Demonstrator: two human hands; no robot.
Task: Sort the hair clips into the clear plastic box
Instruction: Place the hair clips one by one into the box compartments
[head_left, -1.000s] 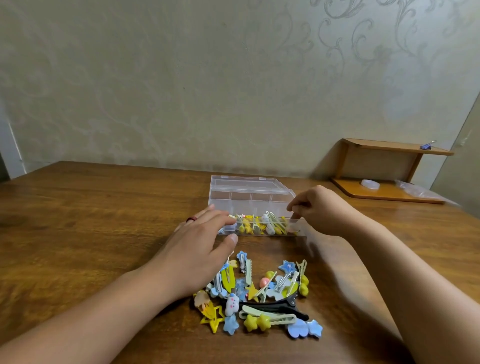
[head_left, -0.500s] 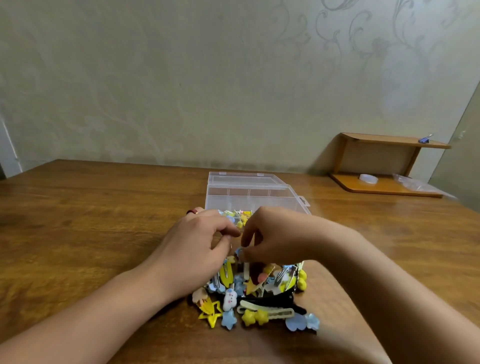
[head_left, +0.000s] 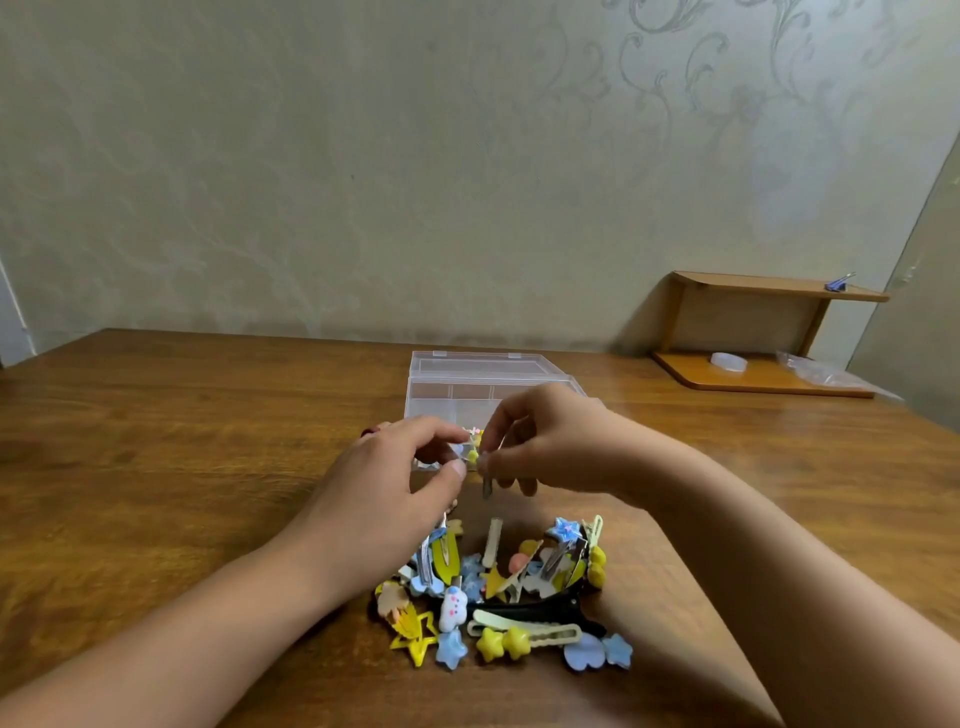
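Wooden table set against a pale patterned wall, with a small wooden shelf at the far right. Clear plastic box stands open at mid-table, its lid tipped back; a few clips show in its near compartment, mostly hidden behind the hands. Left hand and right hand meet just in front of the box, above the table. Right thumb and forefinger are pinched on a slim metal clip that hangs downward; left thumb and forefinger are curled close together beside it, whether they touch the clip cannot be told. Heap of coloured hair clips lies nearer the viewer, among them a yellow star clip and a long black clip
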